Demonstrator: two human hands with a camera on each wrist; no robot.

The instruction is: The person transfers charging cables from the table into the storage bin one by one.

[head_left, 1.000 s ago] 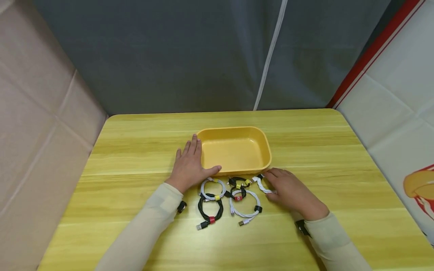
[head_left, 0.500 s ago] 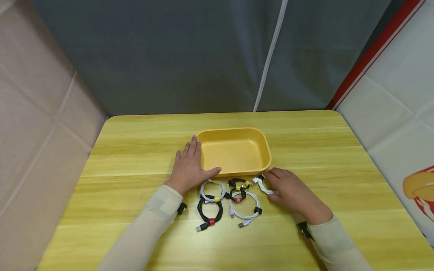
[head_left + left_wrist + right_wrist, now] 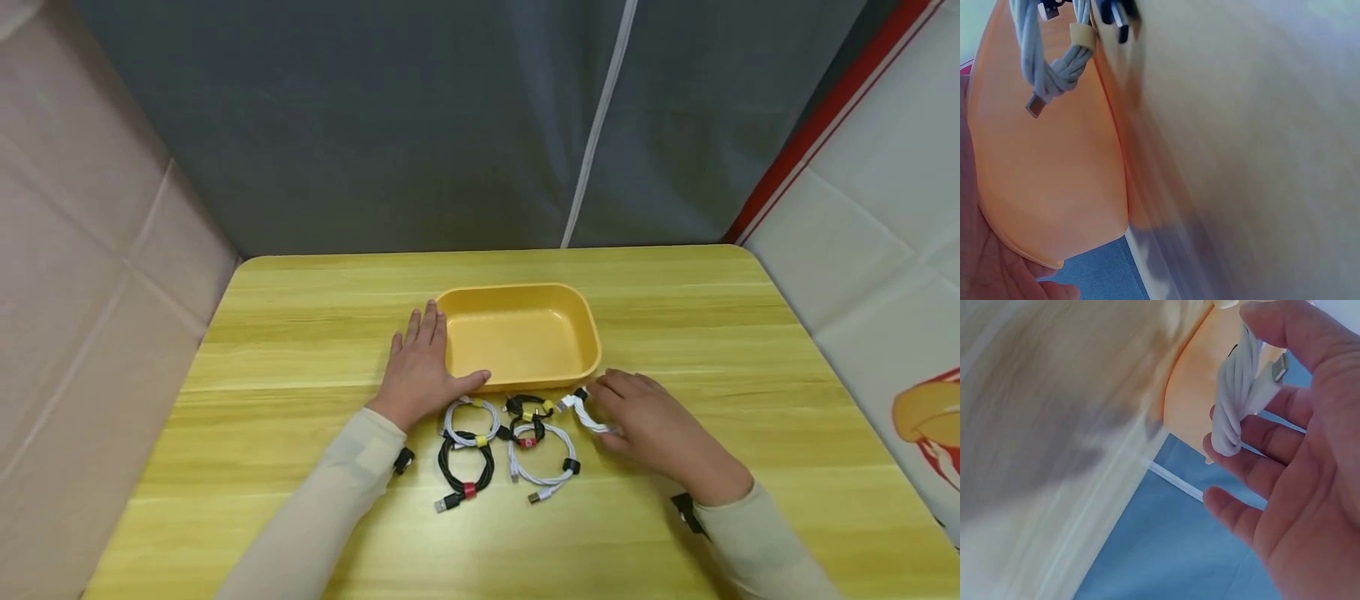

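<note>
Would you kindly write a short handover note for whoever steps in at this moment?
Left hand: flat on the table, fingers straight, thumb against the near-left corner of the yellow tray.
Right hand: fingers curled round a coiled white cable just before the tray's near-right corner.
Other coiled cables, black and white, lie between the hands.
Done: nothing in the tray.
Left, judging by the layout: probably every cable, the held one first.

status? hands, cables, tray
Left hand flat against yellow tray, near-left corner. Right hand pinching white cable bundle near tray front. Four other coiled cables on table between hands; tray path unobstructed.
</note>
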